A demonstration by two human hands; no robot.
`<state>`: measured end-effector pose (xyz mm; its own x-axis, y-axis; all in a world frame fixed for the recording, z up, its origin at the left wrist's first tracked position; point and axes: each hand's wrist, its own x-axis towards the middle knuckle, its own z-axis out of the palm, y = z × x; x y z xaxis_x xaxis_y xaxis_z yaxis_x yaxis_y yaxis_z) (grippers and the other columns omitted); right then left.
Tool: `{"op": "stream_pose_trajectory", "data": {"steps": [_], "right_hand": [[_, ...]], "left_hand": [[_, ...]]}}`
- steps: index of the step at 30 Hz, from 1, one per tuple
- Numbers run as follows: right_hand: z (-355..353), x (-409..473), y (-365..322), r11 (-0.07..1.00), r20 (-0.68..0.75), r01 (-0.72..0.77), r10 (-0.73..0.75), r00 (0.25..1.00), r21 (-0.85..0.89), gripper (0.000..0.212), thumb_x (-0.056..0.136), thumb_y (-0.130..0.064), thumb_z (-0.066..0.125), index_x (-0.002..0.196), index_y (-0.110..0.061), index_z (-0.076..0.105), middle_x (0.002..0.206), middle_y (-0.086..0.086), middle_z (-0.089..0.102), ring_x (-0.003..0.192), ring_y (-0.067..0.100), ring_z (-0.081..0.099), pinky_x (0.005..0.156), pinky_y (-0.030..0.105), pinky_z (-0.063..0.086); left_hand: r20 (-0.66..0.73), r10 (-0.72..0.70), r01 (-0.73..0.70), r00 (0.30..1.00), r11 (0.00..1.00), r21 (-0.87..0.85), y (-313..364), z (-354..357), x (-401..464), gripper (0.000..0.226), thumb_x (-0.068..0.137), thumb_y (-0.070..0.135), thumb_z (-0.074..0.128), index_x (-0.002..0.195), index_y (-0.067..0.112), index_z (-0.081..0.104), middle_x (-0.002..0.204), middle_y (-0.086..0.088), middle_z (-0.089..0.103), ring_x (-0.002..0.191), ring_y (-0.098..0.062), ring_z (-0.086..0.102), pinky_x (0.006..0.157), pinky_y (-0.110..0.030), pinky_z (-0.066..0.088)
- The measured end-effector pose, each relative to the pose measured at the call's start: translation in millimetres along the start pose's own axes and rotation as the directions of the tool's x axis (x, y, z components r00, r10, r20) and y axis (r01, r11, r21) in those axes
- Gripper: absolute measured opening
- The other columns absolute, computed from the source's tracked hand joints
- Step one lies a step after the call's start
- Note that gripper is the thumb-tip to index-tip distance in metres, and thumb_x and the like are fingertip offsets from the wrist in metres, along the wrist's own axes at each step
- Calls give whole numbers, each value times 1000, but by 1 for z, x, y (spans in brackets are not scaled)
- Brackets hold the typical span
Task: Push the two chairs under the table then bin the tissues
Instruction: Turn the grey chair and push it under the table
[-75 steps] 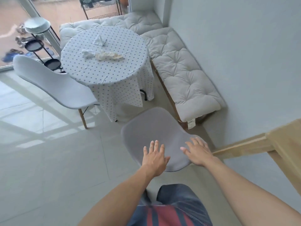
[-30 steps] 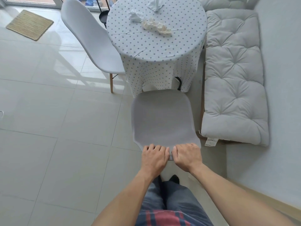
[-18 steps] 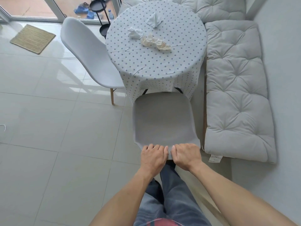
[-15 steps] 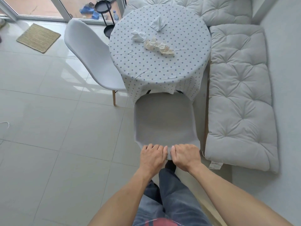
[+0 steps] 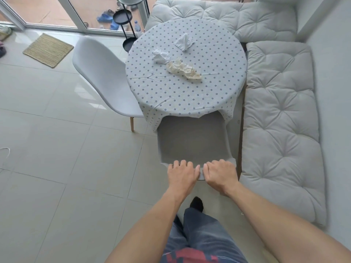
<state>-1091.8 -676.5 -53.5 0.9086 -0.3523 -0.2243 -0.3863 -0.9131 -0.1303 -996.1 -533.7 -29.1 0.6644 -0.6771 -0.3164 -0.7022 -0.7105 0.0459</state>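
Note:
A grey chair (image 5: 191,141) stands in front of me, its seat partly tucked under the round table (image 5: 218,88) with the dotted cloth. My left hand (image 5: 181,172) and my right hand (image 5: 220,172) grip the top edge of its backrest side by side. A second, white chair (image 5: 104,76) stands at the table's left, pulled out. On the tabletop lie three tissues: a folded white tissue (image 5: 184,42), a crumpled white tissue (image 5: 160,56) and a long beige, stained tissue (image 5: 183,68).
A cushioned L-shaped bench (image 5: 281,114) runs along the wall right of and behind the table, close to the grey chair. A black tiered stand (image 5: 126,25) stands behind the table by the glass door. A woven mat (image 5: 48,49) lies on the tiled floor, far left.
Both hands went from lying flat on the grey chair's back to gripping its top edge. The chair has slid forward, its seat now under the tablecloth's hem.

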Motion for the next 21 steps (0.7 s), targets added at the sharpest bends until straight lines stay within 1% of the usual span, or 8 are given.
{"op": "stream_pose_trajectory", "data": {"steps": [2,4,6,8,9,11,14,21], "right_hand": [[0,2,4,1000,65,-16,15,998,19,39,95,-44,27,68,-25,48,78,3,71,69,28,58,61,39,44],[-1,6,5,999,156,-22,15,988,40,45,94,-47,24,85,-24,62,99,3,72,88,26,60,79,43,50],[-3,11,4,998,200,-14,1,980,63,52,95,-49,26,112,-23,67,128,4,67,118,26,57,101,45,45],[-7,19,1,996,220,-42,24,975,77,55,99,-51,32,134,-21,60,153,8,52,144,28,41,116,46,35],[-11,24,-2,995,226,-68,48,973,78,56,101,-53,33,141,-20,55,160,9,43,150,29,32,120,47,30],[-20,39,-9,990,225,-122,104,969,71,60,103,-55,33,149,-19,48,166,10,33,155,29,22,123,47,25],[-36,64,-27,983,203,-171,154,967,71,64,103,-58,30,152,-19,44,168,10,28,156,29,17,125,48,22],[-82,134,-89,957,119,-288,282,952,36,64,104,-59,31,152,-18,44,167,11,29,157,29,17,124,50,23]], "left_hand": [[14,48,-48,999,999,9,1,2,3,52,107,50,32,95,16,69,98,-8,72,90,-33,62,78,-44,46],[27,68,-68,997,998,8,-2,4,5,51,107,49,29,98,17,67,102,-8,71,92,-33,62,80,-45,45],[33,59,-58,998,998,-8,-11,4,11,52,107,50,27,104,17,66,110,-8,69,100,-33,60,84,-46,44],[30,48,-47,998,998,-32,-25,1,21,52,107,51,27,110,17,65,119,-9,66,112,-33,58,90,-48,45],[28,47,-46,998,998,-44,-34,-1,28,52,107,51,26,114,16,64,125,-9,65,119,-33,55,94,-49,44],[33,45,-42,998,996,-73,-54,-7,41,53,108,51,25,123,16,62,141,-12,57,134,-34,46,103,-52,40],[38,49,-45,998,993,-106,-88,-18,61,55,108,51,23,137,17,55,158,-14,43,147,-35,33,113,-55,33],[-19,122,-124,992,973,-197,-195,-64,110,55,108,50,24,145,16,46,166,-15,29,154,-34,19,119,-58,23]]}}
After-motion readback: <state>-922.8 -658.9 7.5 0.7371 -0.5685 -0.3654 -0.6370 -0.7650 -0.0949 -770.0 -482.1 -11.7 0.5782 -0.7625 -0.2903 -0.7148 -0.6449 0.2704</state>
